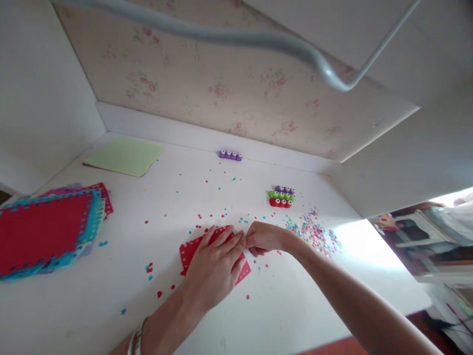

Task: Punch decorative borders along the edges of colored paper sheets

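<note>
One red card (pixel 189 251) — one left hand (pixel 217 264) spread atop, one right hand (pixel 265 236) curled alongside — grip contents hidden.

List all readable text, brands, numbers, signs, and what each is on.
None readable.
Red sheet under the left hand: no lettering visible.
Pile of cut-edged sheets, pale green stack: none visible.
Purple row at the back, purple, green and red cluster: too small to tell.
Clutter at far right: too blurred.

Red card (pixel 189 252) partly under left hand (pixel 216 261)
</note>
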A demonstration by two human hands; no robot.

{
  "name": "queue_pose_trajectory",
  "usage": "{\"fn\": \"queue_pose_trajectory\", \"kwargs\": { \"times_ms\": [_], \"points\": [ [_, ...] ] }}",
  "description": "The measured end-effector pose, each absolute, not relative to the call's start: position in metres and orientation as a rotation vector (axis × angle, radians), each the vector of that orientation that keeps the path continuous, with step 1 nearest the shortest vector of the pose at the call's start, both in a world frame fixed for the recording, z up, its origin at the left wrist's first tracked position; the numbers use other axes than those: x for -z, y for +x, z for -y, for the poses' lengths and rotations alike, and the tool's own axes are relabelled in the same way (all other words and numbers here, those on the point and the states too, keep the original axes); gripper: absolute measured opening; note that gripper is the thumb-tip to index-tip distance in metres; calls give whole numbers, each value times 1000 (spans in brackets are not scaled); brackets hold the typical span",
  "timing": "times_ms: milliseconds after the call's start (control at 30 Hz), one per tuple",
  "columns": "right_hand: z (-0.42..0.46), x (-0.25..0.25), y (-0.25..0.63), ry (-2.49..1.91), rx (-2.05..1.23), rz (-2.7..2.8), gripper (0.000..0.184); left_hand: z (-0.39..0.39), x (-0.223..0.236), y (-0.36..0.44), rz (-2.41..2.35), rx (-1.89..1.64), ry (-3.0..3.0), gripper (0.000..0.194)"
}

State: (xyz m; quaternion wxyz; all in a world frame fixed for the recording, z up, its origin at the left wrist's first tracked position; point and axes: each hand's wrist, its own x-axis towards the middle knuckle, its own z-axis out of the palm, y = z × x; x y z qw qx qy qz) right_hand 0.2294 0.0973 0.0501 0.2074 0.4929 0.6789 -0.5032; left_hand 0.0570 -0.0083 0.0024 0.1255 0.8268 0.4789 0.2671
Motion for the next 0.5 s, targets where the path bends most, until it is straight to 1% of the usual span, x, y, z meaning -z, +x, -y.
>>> {"fn": "queue_pose_trajectory", "kwargs": {
  "times_ms": [100,233,400,500],
  "points": [
    [-97,-54,230,1378,1423,-1900,35,9,-2,50,-1439,-750,2410,44],
    [-97,-58,232,1346,1452,-1934,44,10,1,41,-1546,-693,2360,52],
    [-98,-58,245,1332,1410,-1955,43,8,2,37,-1570,-635,2342,51],
    [-96,-63,255,1371,1291,-1982,40,7,1,36,-1576,-617,2339,51]
  ]
}}
